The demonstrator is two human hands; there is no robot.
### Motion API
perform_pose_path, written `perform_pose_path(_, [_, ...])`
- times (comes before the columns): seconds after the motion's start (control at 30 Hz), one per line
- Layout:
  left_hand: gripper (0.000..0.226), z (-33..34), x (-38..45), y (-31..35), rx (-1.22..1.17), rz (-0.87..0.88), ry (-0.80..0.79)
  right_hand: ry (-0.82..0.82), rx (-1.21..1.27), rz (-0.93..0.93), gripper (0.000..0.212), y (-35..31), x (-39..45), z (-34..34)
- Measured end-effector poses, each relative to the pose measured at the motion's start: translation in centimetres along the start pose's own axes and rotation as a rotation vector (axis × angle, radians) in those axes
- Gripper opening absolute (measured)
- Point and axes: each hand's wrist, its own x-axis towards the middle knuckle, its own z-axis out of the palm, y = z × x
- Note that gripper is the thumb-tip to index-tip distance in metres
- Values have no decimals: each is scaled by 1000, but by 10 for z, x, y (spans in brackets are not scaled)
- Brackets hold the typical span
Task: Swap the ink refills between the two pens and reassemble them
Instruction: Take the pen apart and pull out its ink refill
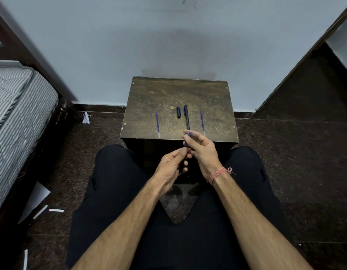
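Both my hands work just off the near edge of the table (149, 98): left hand (171, 168) curls round a black barrel (180, 168), right hand (201, 149) pinches a blue refill (186, 140), its long axis pointing toward the wall. On the table, two refills (157, 123) (202, 121), a black pen (186, 116) and a cap (178, 112) lie parallel, pointing away from me. No readable writing.
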Motion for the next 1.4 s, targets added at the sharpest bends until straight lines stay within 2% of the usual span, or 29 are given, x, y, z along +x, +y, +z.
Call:
perform_pose_path(0.13, [22, 1, -1, 2, 28, -35, -5, 54, -45, -52, 24, 1, -1, -1])
perform_pose_path(0.27, [25, 0, 0, 4, 75, -116, 24, 34, -25, -52, 24, -2, 0, -3])
perform_pose_path(0.43, [62, -6, 3, 3, 323, -132, 126, -17, -18, -43, 27, -2, -2, 0])
perform_pose_path(0.5, [66, -8, 5, 2, 329, -125, 134, -31, -2, -42, 27, -2, -3, 1])
perform_pose_path(0.63, [64, -11, 8, 2, 307, -124, 114, 1, 194, -32, 27, -8, 0, -2])
perform_pose_path(0.73, [60, -13, 7, 1, 314, -112, 109, 91, 407, -27, 25, -15, 4, -12])
perform_pose_path(0.8, [59, -13, 6, 1, 306, -98, 109, 156, 431, -35, 25, -18, 6, -17])
perform_pose_path(0.97, [57, -11, 6, 3, 282, -81, 128, 251, 175, -25, 24, -10, 11, -11])
perform_pose_path(1.2, [55, -12, 5, 5, 268, -77, 144, 293, -381, -180, 21, -18, 33, 6])
perform_pose_path(1.4, [55, -12, 6, 5, 276, -64, 155, 403, -702, -236, 23, -34, 62, 27])
